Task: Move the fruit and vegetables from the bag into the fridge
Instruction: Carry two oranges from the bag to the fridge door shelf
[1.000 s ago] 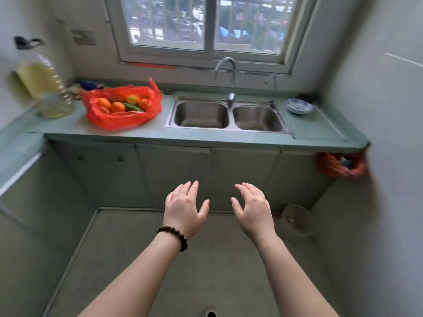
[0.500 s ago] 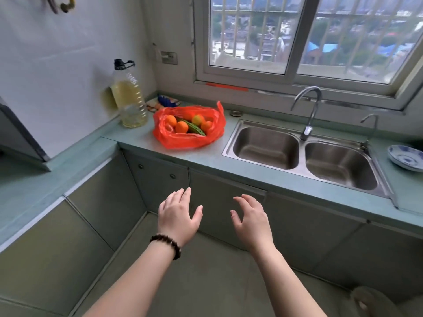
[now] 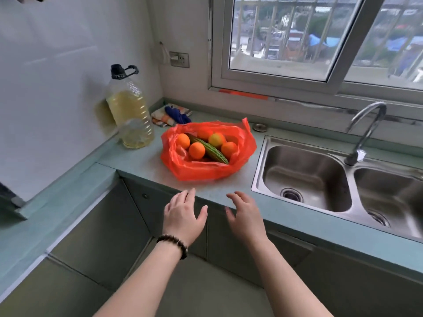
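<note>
A red plastic bag (image 3: pixel 199 171) lies open on the green counter (image 3: pixel 146 161), left of the sink. Inside it I see several oranges (image 3: pixel 196 150) and a long green bitter gourd (image 3: pixel 211 151) lying across them. My left hand (image 3: pixel 183 215), with a dark bead bracelet at the wrist, hovers at the counter's front edge just below the bag, fingers spread and empty. Beside it my right hand (image 3: pixel 246 216) is also empty with relaxed fingers. No fridge is in view.
A large oil bottle (image 3: pixel 129 110) stands by the wall left of the bag, a folded cloth (image 3: pixel 170 115) behind it. The steel double sink (image 3: pixel 304 177) with its tap (image 3: pixel 366 129) is to the right. Cabinet doors run below the counter.
The view has closed in on the counter and bag. Both empty hands have come forward and up, from over the floor to the counter's front edge.
</note>
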